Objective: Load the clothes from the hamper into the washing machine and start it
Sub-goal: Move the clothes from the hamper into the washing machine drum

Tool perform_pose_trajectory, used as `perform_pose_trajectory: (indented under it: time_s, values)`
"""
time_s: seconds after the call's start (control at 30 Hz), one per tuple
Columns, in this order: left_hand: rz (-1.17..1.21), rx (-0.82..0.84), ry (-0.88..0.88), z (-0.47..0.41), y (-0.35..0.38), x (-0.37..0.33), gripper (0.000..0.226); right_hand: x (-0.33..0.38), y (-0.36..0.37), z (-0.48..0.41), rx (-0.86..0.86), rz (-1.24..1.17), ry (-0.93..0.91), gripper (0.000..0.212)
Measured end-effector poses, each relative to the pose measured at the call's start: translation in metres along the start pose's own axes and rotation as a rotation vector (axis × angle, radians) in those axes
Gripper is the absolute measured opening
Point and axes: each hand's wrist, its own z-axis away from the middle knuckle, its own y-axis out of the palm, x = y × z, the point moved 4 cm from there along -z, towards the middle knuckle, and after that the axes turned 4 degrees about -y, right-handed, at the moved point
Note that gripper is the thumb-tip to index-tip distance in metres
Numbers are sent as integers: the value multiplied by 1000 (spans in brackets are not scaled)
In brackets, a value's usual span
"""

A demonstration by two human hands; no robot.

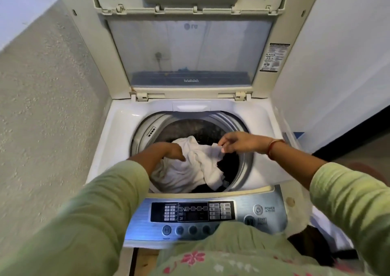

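Observation:
A top-loading washing machine [118,128] stands before me with its lid [190,50] raised upright. A white garment [190,166] lies bunched in the drum over dark clothes [229,164]. My left hand [173,151] is inside the drum, fingers closed into the white cloth on its left side. My right hand [236,141] hovers over the drum and pinches a corner of the same white cloth between fingertips. The control panel [202,212] with its power button [257,209] lies at the front, partly hidden by my clothing. The hamper's whereabouts are unclear.
A rough plastered wall [42,107] runs along the left of the machine. A smooth white wall [337,64] with a dark skirting stands to the right. Dark and white items [312,240] sit low at the right of the machine.

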Motion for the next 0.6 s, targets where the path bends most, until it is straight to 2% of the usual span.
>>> perform_pose_trajectory:
  time_s: [0.07,0.13,0.2,0.27,0.43,0.6]
  values:
    - [64,-140,144,18,-21,-24,39,7,-22,22,-129,-65,-56,26]
    - [208,-378,296,37,-41,-50,21,10,-45,52,-268,-147,-104,23]
    - [390,-638,414,62,-57,-80,14,4,-65,83,-396,-224,-129,23]
    - [461,-776,561,89,-64,-123,12,-11,-81,118,-534,-287,-131,24]
    - [518,-664,932,133,-50,-246,10,-63,-97,200,-818,-388,-75,17]
    - [398,-370,1048,135,15,-359,10,-136,-72,261,-1009,-571,26,9]
